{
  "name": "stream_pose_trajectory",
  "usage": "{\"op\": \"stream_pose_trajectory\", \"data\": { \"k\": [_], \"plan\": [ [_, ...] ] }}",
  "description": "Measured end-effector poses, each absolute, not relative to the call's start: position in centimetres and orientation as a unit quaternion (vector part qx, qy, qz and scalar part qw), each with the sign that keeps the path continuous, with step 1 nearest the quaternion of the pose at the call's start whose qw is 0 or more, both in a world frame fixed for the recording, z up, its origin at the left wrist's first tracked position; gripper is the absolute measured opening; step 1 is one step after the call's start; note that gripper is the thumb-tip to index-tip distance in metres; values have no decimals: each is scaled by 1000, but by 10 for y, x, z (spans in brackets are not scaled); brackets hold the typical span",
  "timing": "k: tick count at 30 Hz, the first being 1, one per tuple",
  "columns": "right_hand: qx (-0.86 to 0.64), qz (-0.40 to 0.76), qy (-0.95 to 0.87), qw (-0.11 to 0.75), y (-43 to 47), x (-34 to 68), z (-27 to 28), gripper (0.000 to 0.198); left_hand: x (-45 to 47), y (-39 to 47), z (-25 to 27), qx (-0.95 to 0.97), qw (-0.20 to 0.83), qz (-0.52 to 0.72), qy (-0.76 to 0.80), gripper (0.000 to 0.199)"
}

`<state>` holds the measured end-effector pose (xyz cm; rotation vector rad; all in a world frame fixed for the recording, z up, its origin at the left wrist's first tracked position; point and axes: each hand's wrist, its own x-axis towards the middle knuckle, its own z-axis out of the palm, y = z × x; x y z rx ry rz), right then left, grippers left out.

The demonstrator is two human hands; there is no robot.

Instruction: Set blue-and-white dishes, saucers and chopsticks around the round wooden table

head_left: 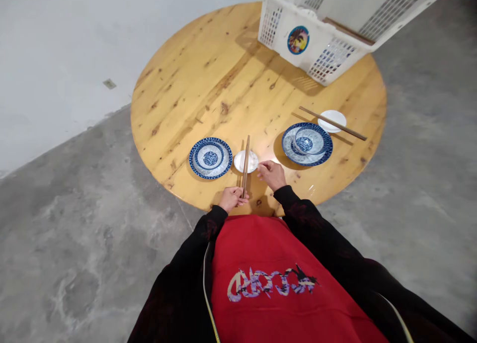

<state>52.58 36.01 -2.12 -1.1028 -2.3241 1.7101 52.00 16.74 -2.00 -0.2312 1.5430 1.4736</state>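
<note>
Your left hand (pixel 231 198) pinches the near chopsticks (pixel 246 159) by the ends close to you. That end is easy to reach, and the grip likely helps stop the sticks from rolling. The sticks lie side by side across the small white dish (pixel 254 163), with their far ends poking out past it. The dish sits just in front of you, so you do not have to stretch.

Your right hand (pixel 272 174) is by the right edge of that dish, with its fingers bent. I cannot tell if it touches the dish or holds anything. Being there, it seems well placed to steady the dish.

To the left of the dish is a blue plate (pixel 192 159) with a smaller blue dish (pixel 210 158) in its middle. To the right, a clear gap away, another blue plate (pixel 285 146) has a bowl (pixel 316 139) sitting in it, maybe to save room. Past it, the far chopsticks (pixel 352 131) lie across the other white dish (pixel 333 116). The big white basket (pixel 279 44) stands at the back of the wooden table (pixel 179 84), out of your way.
</note>
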Motion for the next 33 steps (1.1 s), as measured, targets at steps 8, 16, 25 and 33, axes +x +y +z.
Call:
{"op": "stream_pose_trajectory", "data": {
  "k": [8,16,25,33],
  "plan": [
    [-360,565,-742,28,360,526,-22,12,519,168,-16,-91,487,603,626,23],
    [-364,569,-737,29,361,528,-21,13,517,174,-12,-98,495,596,625,18],
    [-365,569,-736,24,362,532,-23,12,516,175,-13,-104,492,603,620,13],
    [-370,571,-733,25,364,533,-23,12,512,179,-14,-107,492,601,621,14]
  ]
}}
